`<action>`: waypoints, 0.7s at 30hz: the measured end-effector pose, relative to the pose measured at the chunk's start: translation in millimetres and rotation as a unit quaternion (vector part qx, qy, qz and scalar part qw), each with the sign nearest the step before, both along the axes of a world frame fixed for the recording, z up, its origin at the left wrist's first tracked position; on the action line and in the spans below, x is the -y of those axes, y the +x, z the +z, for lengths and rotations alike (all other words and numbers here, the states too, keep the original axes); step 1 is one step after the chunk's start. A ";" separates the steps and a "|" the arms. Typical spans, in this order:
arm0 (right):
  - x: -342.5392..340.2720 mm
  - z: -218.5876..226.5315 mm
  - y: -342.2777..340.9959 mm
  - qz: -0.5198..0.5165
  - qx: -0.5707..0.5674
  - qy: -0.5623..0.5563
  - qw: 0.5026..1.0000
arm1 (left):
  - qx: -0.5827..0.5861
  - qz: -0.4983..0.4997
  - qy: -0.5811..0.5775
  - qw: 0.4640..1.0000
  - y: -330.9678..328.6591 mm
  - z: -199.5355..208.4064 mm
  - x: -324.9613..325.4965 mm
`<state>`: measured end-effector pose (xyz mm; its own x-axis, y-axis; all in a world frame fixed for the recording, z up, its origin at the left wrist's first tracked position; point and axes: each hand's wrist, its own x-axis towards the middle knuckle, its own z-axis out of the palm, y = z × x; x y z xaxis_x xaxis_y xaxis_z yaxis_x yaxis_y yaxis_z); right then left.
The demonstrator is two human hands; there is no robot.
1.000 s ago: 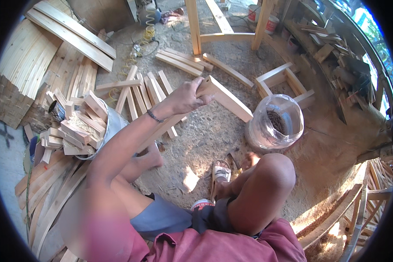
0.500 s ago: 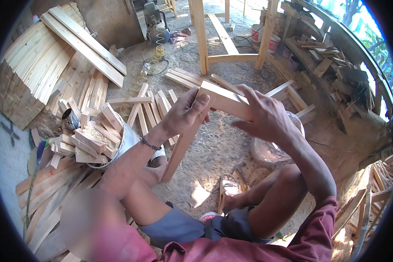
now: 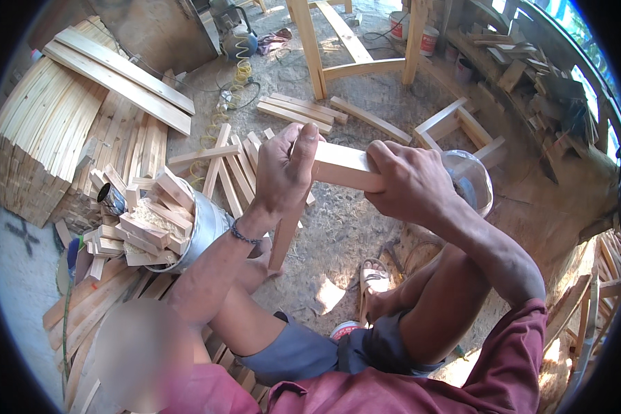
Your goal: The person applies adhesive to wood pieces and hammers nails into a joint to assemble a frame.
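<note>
At left, wood-filled bucket [image 3: 210, 224]; right hand [image 3: 415, 181] partly hides plastic tub [image 3: 485, 188].

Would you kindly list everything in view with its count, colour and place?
Held bars: two, pale wood, centre
Bucket: one, silvery, left
Wood blocks: many, pale, in the bucket
Slats: several, brown, lower left
Stacked boards: many, pale, far left
Planks: two, pale, on the stack
Sticks: several, pale, floor ahead
Low frame: one, pale, floor right
Tall frame: one, yellowish, top centre
Tub: one, clear, partly hidden, right
Machine: one, bluish, top
Hose: one, yellow, coiled near machine
Cloth: one, reddish, beside machine
Small buckets: two, red and white, top right
Scraps: many, brown, right
Left hand, right hand: one each, bare, gripping bars
</note>
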<state>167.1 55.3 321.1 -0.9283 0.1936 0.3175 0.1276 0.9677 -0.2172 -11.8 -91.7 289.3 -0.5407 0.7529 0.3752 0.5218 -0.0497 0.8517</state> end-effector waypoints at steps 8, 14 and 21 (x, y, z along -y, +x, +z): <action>-5.5 0.3 1.3 -0.015 0.014 -0.012 1.000 | 0.050 -0.047 0.086 0.994 -0.8 -7.4 -11.4; -12.9 -5.8 3.9 -0.051 0.039 -0.006 0.998 | 0.085 -0.038 0.102 0.990 6.5 -6.9 -24.7; -26.4 4.5 19.7 -0.105 0.010 0.013 0.994 | 0.012 -0.075 0.059 0.995 -10.3 -13.5 -25.0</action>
<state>186.8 81.7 325.6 -0.8749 0.3749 0.3064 0.3308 0.9250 -0.1870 -22.1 -66.7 275.8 -0.4352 0.7771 0.4548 0.4809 -0.2264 0.8470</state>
